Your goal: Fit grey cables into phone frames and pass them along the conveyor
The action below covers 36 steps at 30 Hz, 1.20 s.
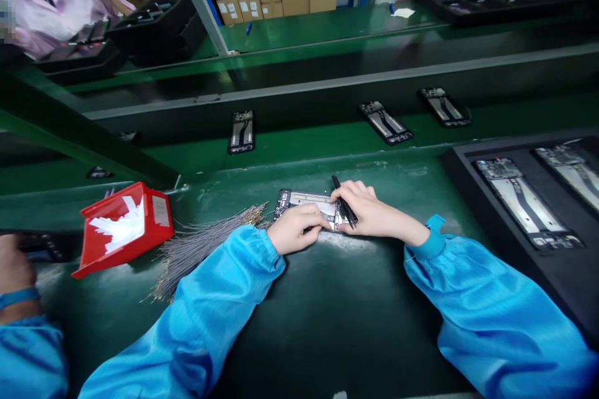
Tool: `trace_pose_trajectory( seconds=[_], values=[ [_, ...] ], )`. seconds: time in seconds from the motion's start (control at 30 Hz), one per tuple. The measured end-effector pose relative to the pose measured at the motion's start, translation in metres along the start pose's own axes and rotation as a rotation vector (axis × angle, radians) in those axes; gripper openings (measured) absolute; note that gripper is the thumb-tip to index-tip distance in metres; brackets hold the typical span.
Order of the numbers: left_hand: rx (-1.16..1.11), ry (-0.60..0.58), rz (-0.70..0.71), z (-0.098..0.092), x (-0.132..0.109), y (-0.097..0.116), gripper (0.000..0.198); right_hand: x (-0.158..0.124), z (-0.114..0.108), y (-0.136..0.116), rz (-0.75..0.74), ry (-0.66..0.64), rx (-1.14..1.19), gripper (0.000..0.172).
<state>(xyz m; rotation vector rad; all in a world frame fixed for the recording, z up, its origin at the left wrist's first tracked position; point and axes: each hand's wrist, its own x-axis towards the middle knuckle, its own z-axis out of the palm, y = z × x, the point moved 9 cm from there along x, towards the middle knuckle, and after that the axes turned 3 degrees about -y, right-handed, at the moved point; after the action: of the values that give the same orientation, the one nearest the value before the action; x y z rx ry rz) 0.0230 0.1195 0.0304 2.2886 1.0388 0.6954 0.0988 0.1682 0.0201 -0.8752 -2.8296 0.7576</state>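
Observation:
An opened phone body (pixel 309 198) lies sideways on the green table (pixel 322 299), between my two hands. My left hand (pixel 299 227) rests over its near edge, fingers bent and pressed together; whatever they may pinch is too small to tell. My right hand (pixel 362 207) is at the phone's right end, closed around a black pen-like tool (pixel 344 202) that slants across the phone's edge. A bundle of thin grey cables (pixel 201 255) lies just left of the phone, partly behind my left sleeve.
A red bin (pixel 156 218) with white strips stands left. A black foam tray (pixel 472 199) with phone bodies is at right. More phone bodies (pixel 242 132) lie along the green strip beyond. Another person's hand (pixel 16 268) is at far left; people in pink sit opposite.

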Motion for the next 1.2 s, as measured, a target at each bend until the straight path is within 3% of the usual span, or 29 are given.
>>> trace_pose_trajectory(
  seconds=[0.47, 0.8, 1.2],
  values=[
    [0.169, -0.043, 0.056, 0.0079, -0.0012, 0.0015, 0.032, 0.0029, 0.0031, 0.0002, 0.036, -0.009, -0.036, 0.041],
    [-0.003, -0.017, 0.003, 0.0009, -0.0001, 0.0006, 0.025, 0.0014, 0.0009, 0.0001, 0.028, -0.001, -0.013, 0.039],
    [0.002, -0.042, 0.027, 0.0026, 0.0003, 0.0033, 0.025, 0.0081, 0.0029, -0.0067, 0.027, -0.043, -0.079, 0.036]
  ],
)
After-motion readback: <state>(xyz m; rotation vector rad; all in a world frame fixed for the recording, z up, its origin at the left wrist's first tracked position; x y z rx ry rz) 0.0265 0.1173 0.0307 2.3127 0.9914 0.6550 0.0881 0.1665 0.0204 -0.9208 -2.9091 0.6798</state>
